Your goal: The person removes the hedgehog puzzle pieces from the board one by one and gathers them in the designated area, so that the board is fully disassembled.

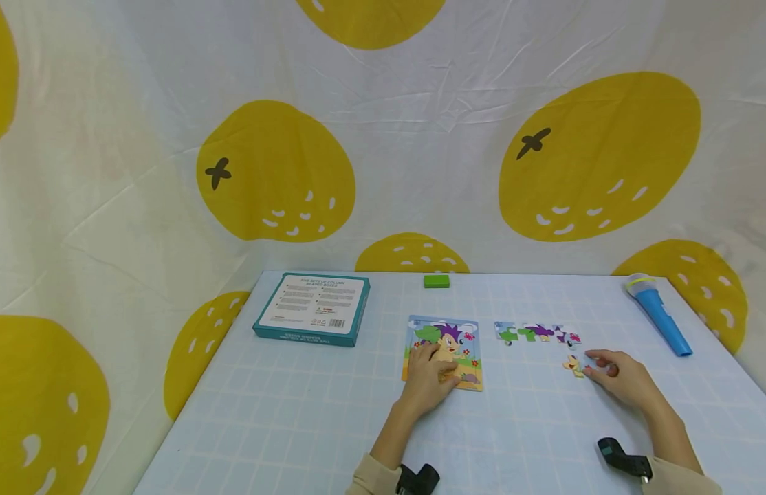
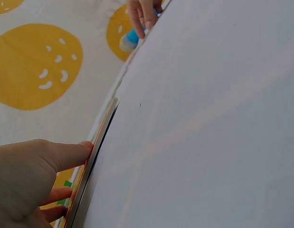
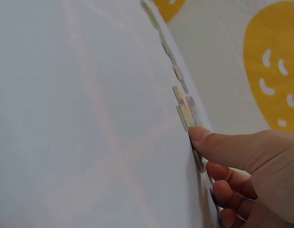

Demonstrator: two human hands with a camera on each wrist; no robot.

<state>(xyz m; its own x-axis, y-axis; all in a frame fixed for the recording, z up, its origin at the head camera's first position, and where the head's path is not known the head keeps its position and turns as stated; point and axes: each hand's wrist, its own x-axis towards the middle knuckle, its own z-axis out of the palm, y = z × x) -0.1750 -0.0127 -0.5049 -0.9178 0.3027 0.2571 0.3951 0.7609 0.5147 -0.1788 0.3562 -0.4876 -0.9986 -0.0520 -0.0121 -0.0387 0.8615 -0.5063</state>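
A square picture puzzle [image 1: 472,347] with a purple-haired cartoon animal lies flat on the table. My left hand [image 1: 425,379] rests on its lower left part, fingers spread, covering some of the picture; in the left wrist view the thumb of this left hand [image 2: 56,161] touches the puzzle's edge. To the right, my right hand [image 1: 627,379] pinches a small puzzle piece at table level, mostly hidden by the fingers. Beside its fingertips lies a yellow-and-green puzzle piece [image 1: 573,366]. In the right wrist view, the thumb of the right hand [image 3: 260,171] touches the pieces' edge.
Several loose puzzle pieces [image 1: 538,333] form a row right of the puzzle. A teal-edged box [image 1: 311,309] lies at the back left, a green block [image 1: 436,281] at the back edge. A blue toy microphone [image 1: 660,316] lies at the right. A patterned curtain hangs behind the table.
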